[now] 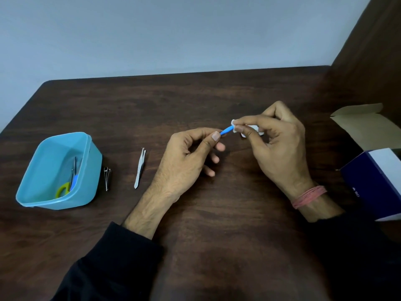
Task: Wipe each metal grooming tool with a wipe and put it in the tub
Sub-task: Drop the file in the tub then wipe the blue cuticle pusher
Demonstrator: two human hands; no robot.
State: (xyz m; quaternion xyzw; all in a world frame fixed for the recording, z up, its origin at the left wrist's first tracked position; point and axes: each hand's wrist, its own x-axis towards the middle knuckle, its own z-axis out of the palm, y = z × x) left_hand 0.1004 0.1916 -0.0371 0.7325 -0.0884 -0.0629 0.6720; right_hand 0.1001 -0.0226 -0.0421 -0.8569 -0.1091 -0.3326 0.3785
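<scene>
1. Blue-handled tool [225,129] sits between the two hands above the table [217,213], and only a short blue stretch of it shows.
2. Left hand [191,157] pinches the near end of the tool between thumb and forefinger; its other fingers are loosely curled below and hold nothing.
3. Right hand [275,144] holds a white wipe [251,128] folded round the far end of the tool, thumb and fingertips pinched on it. What kind of tip the tool has is hidden under the wipe.
4. A pink thread band [309,196] circles the right wrist, and both arms wear black sleeves [112,261].
5. Tub [58,170], light blue, stands at the left of the table, well apart from the hands. Inside it lie scissors [65,187] with a yellow-green loop, plus a blue-handled piece [74,181] leaning against its right wall.
6. Nail clipper [107,178] lies just beside the tub on its right.
7. Tweezers [140,168] lie between the clipper and the left hand, touching neither.
8. An open box [377,181], navy and white, stands at the right edge of the table.
</scene>
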